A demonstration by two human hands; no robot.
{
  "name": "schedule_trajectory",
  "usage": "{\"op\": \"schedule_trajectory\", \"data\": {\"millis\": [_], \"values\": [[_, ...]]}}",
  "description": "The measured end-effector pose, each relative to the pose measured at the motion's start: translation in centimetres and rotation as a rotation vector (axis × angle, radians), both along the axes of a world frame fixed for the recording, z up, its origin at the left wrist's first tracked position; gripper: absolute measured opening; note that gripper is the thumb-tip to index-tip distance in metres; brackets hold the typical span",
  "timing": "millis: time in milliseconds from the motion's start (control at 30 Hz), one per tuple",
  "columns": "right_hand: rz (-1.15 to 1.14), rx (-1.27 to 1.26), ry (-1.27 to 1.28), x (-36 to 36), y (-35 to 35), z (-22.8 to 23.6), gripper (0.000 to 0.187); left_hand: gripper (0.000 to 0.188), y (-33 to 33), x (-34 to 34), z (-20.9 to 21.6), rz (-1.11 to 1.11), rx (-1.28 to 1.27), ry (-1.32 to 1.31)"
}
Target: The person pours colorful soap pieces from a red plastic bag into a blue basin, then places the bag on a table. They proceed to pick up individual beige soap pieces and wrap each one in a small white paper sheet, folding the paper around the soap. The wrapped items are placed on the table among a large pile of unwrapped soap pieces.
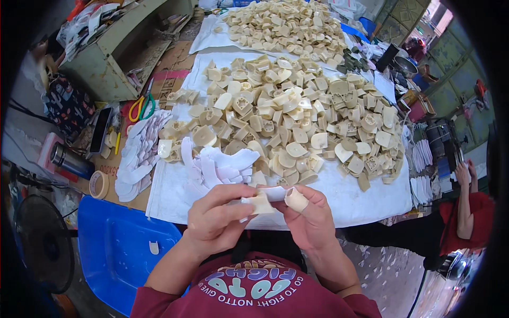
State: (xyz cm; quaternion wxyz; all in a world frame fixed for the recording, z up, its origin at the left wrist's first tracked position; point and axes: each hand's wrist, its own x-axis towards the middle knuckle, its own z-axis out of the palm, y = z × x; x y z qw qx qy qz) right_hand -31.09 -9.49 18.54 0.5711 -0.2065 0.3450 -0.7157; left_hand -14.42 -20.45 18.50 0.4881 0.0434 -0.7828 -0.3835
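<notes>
My left hand (220,214) is closed on a cream plastic heel piece (261,204), pinched between thumb and fingers at the table's front edge. A curved white strip (274,193) spans from the heel piece to my right hand (313,217), whose fingers pinch its other end. A beige tube-like wrap (296,200) appears to cover a right fingertip. Just beyond my hands lies a loose stack of white curved strips (220,165). A large heap of similar cream heel pieces (297,116) fills the cloth behind it.
A white cloth (366,204) covers the table. To the left are more white strips (139,153), a tape roll (99,184), scissors (142,106), a phone (101,130) and a flask (71,161). A blue basin (119,228) with one small piece stands below. Another person (466,212) works at right.
</notes>
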Motion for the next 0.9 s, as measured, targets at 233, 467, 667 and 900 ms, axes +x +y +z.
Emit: {"op": "schedule_trajectory", "data": {"millis": [233, 467, 667, 900], "values": [[-0.123, 0.101, 0.599, 2.0, -0.6, 1.8, 0.029, 0.032, -0.2, -1.4, -0.5, 0.185, -0.143, -0.072], [-0.315, -0.096, 1.166, 1.6, -1.8, -0.1, 0.031, 0.028, 0.1, -2.3, -2.2, 0.203, 0.088, 0.041], [-0.358, -0.367, 1.452, 0.5, -2.7, 0.2, 0.03, 0.024, -0.1, -1.8, -2.1, 0.128, 0.274, -0.009], [-0.004, -0.237, 0.915, -1.7, -3.4, -0.1, 0.021, 0.018, -0.1, -1.8, -1.7, -0.171, 1.094, 0.084]]}}
